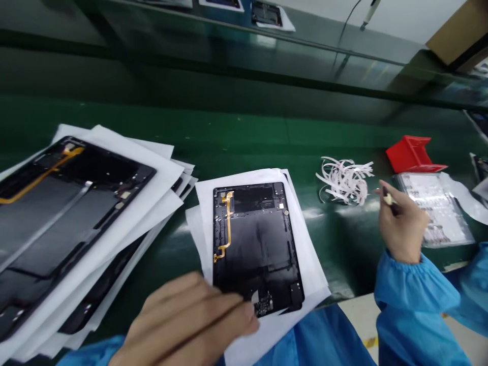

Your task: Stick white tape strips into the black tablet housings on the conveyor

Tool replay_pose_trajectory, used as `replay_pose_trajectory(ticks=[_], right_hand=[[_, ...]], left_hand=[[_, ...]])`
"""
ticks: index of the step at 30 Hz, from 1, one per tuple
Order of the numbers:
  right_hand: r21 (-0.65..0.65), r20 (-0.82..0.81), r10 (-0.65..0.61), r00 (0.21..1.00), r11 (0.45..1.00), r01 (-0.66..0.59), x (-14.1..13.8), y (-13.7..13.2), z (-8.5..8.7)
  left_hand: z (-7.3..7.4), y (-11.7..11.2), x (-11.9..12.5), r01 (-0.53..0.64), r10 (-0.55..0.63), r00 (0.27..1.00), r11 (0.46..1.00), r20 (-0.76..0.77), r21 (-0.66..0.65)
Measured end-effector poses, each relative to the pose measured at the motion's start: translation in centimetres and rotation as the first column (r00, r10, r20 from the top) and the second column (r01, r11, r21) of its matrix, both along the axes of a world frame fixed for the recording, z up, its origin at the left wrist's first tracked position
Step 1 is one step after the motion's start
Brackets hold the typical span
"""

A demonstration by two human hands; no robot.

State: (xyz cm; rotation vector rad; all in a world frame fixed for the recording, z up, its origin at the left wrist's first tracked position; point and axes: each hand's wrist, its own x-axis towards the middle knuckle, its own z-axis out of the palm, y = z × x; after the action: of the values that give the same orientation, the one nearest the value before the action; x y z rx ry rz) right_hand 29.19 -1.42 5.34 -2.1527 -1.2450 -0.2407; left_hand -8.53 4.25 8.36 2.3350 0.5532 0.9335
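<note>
We sat at a green conveyor belt (pixel 236 134), with our left hand (pixel 186 320) at 6 o'clock and its fingers (pixel 224 310) stretched out flat and close together across the lower edge of a black tablet back panel (pixel 255 239). The hand lay open there, touching the panel without any visible grip, though the thumb was out of sight. The panel sat in the middle of the view on white paper sheets (pixel 310 274), with a yellow flex cable (pixel 227 223) running down its left side and a small circuit board (pixel 264 305) at its lower edge.

Our right hand (pixel 402 223), at 4 o'clock, was narrowed into a pinch around a small dark-handled tool (pixel 389 199), with a blue sleeve (pixel 412 290) gathered at the wrist. Just beyond it, at 3 o'clock, lay a clear plastic tray (pixel 434 208) holding rows of pale parts, its printing too small to read. A bundle of white and pink strips (pixel 345 180) lay beside it, and a red plastic holder (pixel 414 155) stood behind it. At 9 o'clock, a larger black panel (pixel 64 223) rested on a stack of paper (pixel 168 173). We could read no brand or label.
</note>
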Motion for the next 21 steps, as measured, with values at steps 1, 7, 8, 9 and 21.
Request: replay_pose_trajectory(ticks=[1, 7, 8, 9, 21], right_hand=[[0.029, 0.007, 0.035, 0.999, 0.999, -0.035, -1.6, 0.0, 0.5], [0.020, -0.585, 0.582, 0.565, 0.706, -0.708, -12.5, 2.9, 2.5], [0.052, -0.651, 0.567, 0.504, 0.696, -0.717, -13.5, 3.6, 2.3], [0.086, -0.700, 0.548, 0.458, 0.701, -0.707, -14.2, 4.2, 2.0], [0.078, -0.703, 0.549, 0.451, 0.691, -0.718, -14.1, 6.6, -0.9]], left_hand=[[0.6, 1.4, 0.7, 0.093, -0.093, 0.996, 0.995, -0.010, 0.023], [-1.9, 5.6, 5.3, -0.108, 0.121, 0.981, 0.990, 0.154, -0.092], [-2.7, 5.9, 5.8, -0.106, 0.123, 0.978, 0.989, 0.166, -0.106], [-3.3, 6.3, 6.1, -0.104, 0.124, 0.977, 0.987, 0.176, -0.120], [-5.4, -2.4, 1.2, -0.192, 0.205, 0.967, 0.977, -0.151, 0.092]])
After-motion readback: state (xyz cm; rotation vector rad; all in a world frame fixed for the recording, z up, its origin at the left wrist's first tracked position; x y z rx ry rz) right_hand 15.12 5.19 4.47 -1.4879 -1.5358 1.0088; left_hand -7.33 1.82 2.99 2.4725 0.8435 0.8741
